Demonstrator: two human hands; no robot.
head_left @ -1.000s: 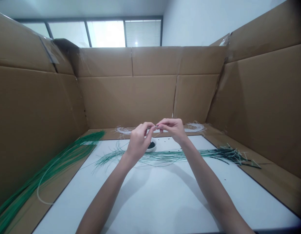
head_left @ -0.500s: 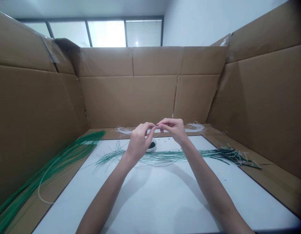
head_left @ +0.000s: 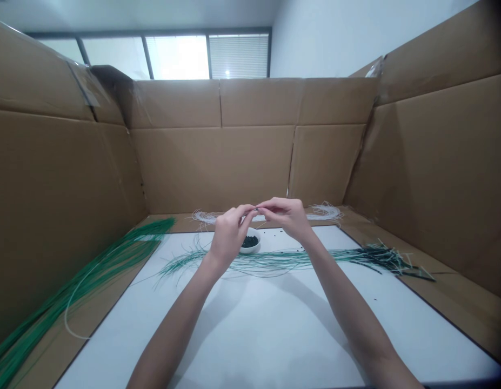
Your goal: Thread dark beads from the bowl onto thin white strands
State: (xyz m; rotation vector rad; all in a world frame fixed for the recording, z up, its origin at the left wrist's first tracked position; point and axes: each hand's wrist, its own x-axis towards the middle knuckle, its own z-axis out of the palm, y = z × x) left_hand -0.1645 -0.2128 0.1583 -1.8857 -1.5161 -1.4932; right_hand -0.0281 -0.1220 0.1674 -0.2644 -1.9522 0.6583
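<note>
So this person has their left hand (head_left: 229,237) and right hand (head_left: 286,216) pinched together on a thin strand (head_left: 256,209), just above a small white bowl (head_left: 252,250) of dark beads (head_left: 249,242). Green strands (head_left: 282,260) lie across a white board (head_left: 250,335), more green strands (head_left: 92,275) rest on the cardboard (head_left: 72,324) to the left, and white coils (head_left: 204,216) sit behind the bowl.

Thin strand (head_left: 257,209), dark-tipped, pinched level above small white bowl (head_left: 250,250) of dark beads (head_left: 249,242)
</note>
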